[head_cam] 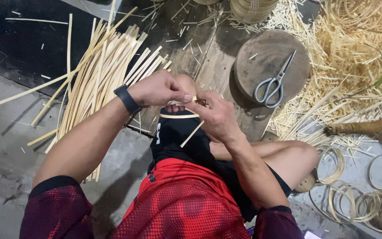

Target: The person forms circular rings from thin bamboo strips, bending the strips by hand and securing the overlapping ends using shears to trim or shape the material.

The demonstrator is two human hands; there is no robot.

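Now, with your left hand (158,90) and right hand (215,114) both pinched shut on the thin bamboo strip (178,116) bent into a loop over your knee, keep the overlapping ends aligned and bend gently to avoid splitting.

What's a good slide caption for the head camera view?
Both hands, left and right, bend a thin bamboo strip into a loop above the knee, scissors lying on a round wooden block.
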